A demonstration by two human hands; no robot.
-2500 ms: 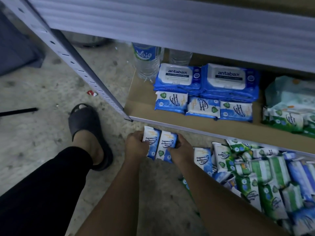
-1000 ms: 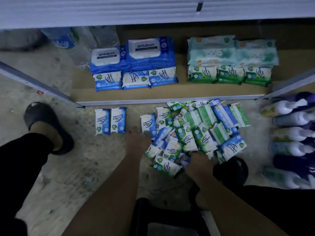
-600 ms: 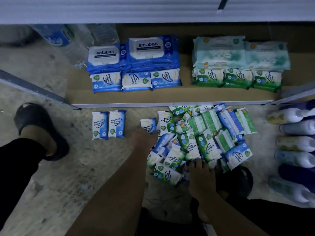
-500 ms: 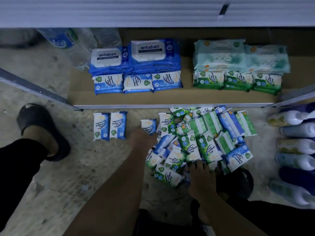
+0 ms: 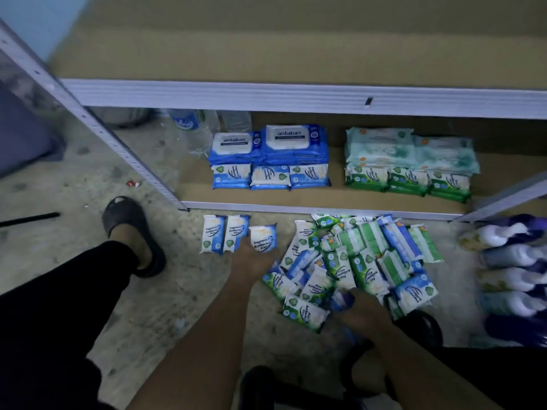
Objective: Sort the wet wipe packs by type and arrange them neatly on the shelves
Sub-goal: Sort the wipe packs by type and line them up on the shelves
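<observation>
On the floor just in front of the bottom shelf [image 5: 334,194], the left hand [image 5: 253,259] grips a blue pack [image 5: 263,239] from below. It holds the pack upright just beside two more blue packs [image 5: 211,238] that lie side by side. The right hand [image 5: 365,316] sits at the near edge of the mixed pile [image 5: 355,261], fingers down among the packs over something blue. Whether it has hold of one I cannot tell.

On the shelf, a row of small blue packs [image 5: 270,176] lies in front of the large antabax packs [image 5: 296,140]. Well apart to the right, small green packs [image 5: 407,180] lie in front of large pale green packs [image 5: 408,149].

The step in hand looks like picking blues out of the pile and lining them up before shelving. The next move calls for setting this pack down flush against the pair, label the same way. After that, another blue has to be drawn out without scattering the greens stacked over it.
</observation>
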